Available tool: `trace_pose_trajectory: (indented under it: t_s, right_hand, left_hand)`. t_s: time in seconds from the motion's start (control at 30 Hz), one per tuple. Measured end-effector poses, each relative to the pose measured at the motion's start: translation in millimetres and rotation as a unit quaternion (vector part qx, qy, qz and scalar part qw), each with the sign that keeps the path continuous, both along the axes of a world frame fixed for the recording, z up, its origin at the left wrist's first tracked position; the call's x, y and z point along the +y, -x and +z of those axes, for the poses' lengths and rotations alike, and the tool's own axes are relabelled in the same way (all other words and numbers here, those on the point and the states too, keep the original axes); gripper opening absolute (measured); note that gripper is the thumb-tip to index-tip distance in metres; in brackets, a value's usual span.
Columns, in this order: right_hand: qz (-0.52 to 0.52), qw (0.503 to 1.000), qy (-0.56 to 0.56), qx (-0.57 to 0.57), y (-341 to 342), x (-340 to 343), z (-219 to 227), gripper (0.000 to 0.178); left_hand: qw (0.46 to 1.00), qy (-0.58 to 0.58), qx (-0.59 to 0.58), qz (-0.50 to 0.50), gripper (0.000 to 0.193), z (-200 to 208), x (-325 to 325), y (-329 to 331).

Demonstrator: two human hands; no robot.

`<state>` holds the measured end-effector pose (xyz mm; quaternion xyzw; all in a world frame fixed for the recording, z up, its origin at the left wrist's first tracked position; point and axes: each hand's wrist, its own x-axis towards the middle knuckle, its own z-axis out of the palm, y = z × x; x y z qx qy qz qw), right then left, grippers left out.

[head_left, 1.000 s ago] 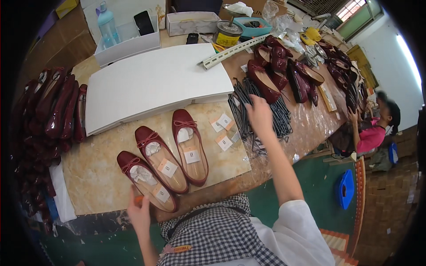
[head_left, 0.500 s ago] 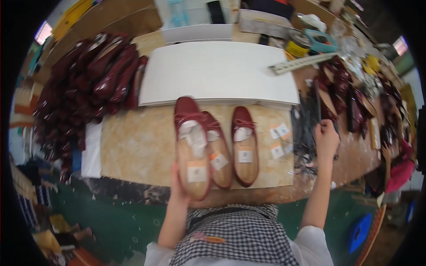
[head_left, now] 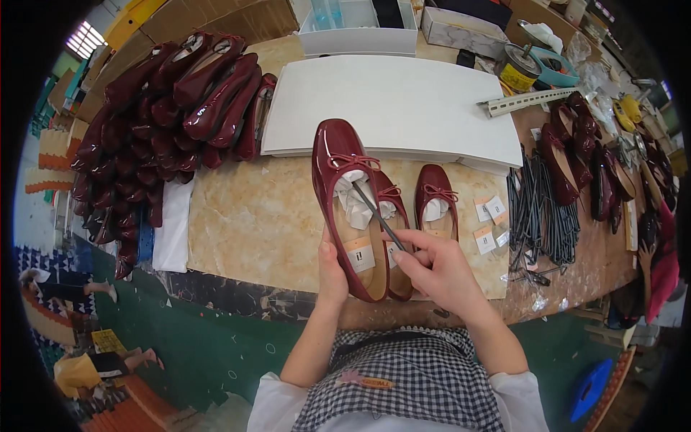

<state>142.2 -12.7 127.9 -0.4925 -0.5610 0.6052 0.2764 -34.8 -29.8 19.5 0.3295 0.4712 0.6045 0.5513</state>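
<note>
My left hand (head_left: 332, 277) grips a glossy burgundy ballet flat (head_left: 338, 140) by its side near the heel, toe pointing away. Crumpled white paper (head_left: 350, 198) fills its toe, and a small label (head_left: 360, 255) lies on the insole. Between the fingers of my right hand (head_left: 446, 273) is a thin dark shoe stick (head_left: 378, 214), its far end at the paper inside the shoe. Partly hidden behind the held shoe lies a second flat (head_left: 391, 189). A third flat (head_left: 432, 180) rests just right of it, its heel end covered by my right hand.
A large heap of burgundy flats (head_left: 158, 129) stands at left. White sheets (head_left: 389, 108) are stacked behind the work area. Small labels (head_left: 486, 239), a pile of dark shoe sticks (head_left: 543, 209) and more flats (head_left: 558, 162) lie right. Another person's hand (head_left: 646, 259) shows far right.
My right hand has come from the shoe stick pile to the held flat, bringing a stick to its opening. My left hand still holds the flat. The view has shifted slightly.
</note>
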Motion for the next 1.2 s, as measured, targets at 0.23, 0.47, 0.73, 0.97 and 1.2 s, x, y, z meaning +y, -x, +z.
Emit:
trace_pose_trajectory:
  t_s: [0.23, 0.47, 0.73, 0.97, 1.2]
  right_hand:
    - [-0.099, 0.916, -0.372, -0.115, 33.2, -3.3, -12.1, 0.028]
    - [-0.067, 0.880, -0.386, -0.270, 45.4, -9.6, -49.1, 0.031]
    - [-0.266, 0.808, -0.351, -0.393, -151.5, 33.0, -69.7, 0.023]
    - [-0.238, 0.703, -0.198, -0.640, -241.2, 50.1, -119.7, 0.026]
    - [-0.429, 0.829, -0.299, -0.197, -172.9, 13.0, -23.9, 0.018]
  left_hand:
    - [0.996, -0.050, 0.041, -0.068, 0.082, 1.3, -11.0, 2.3]
    - [0.992, 0.091, 0.088, -0.015, 0.086, -12.1, -20.0, -6.8]
    - [0.907, 0.103, 0.396, 0.101, 0.050, 8.5, -23.1, 76.1]
    - [0.849, 0.132, 0.493, -0.134, 0.055, 15.1, 10.7, -8.4]
    - [0.958, 0.236, -0.151, -0.066, 0.055, -23.2, -23.9, 19.9]
